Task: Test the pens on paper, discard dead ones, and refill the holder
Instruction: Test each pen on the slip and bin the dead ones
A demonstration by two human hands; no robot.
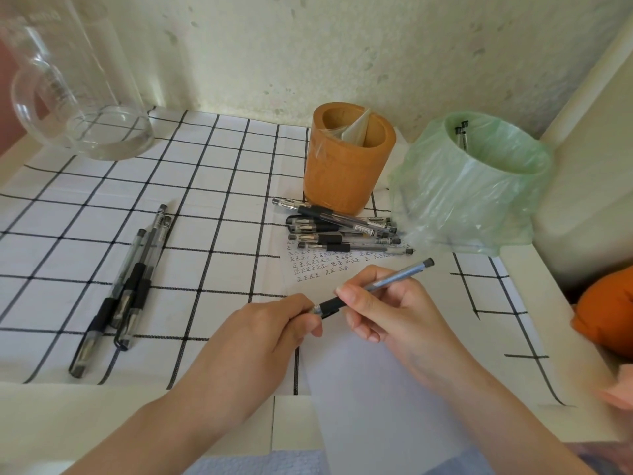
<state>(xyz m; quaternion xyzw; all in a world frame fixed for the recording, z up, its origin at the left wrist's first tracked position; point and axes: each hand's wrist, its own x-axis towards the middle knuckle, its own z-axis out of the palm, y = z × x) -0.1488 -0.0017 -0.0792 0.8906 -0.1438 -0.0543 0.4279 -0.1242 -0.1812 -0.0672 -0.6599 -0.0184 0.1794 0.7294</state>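
My right hand [383, 306] grips a black-grip pen [390, 281] by its barrel, its back end pointing up right. My left hand [274, 323] pinches the cap [318, 310] at the pen's tip end. Both hands hover over the white paper [363, 382], which bears rows of small test marks [322, 265]. Several pens lie in a pile [342, 231] in front of the brown wooden holder [346, 159]. Three more pens [130, 286] lie at the left on the checked cloth. Two pens [462, 132] stick out of the bin lined with a green bag [479, 186].
A large glass jug [72, 97] stands at the back left. An orange object [606, 313] sits at the right edge. The wall runs close behind the holder and bin. The checked cloth [212, 207] covers the table.
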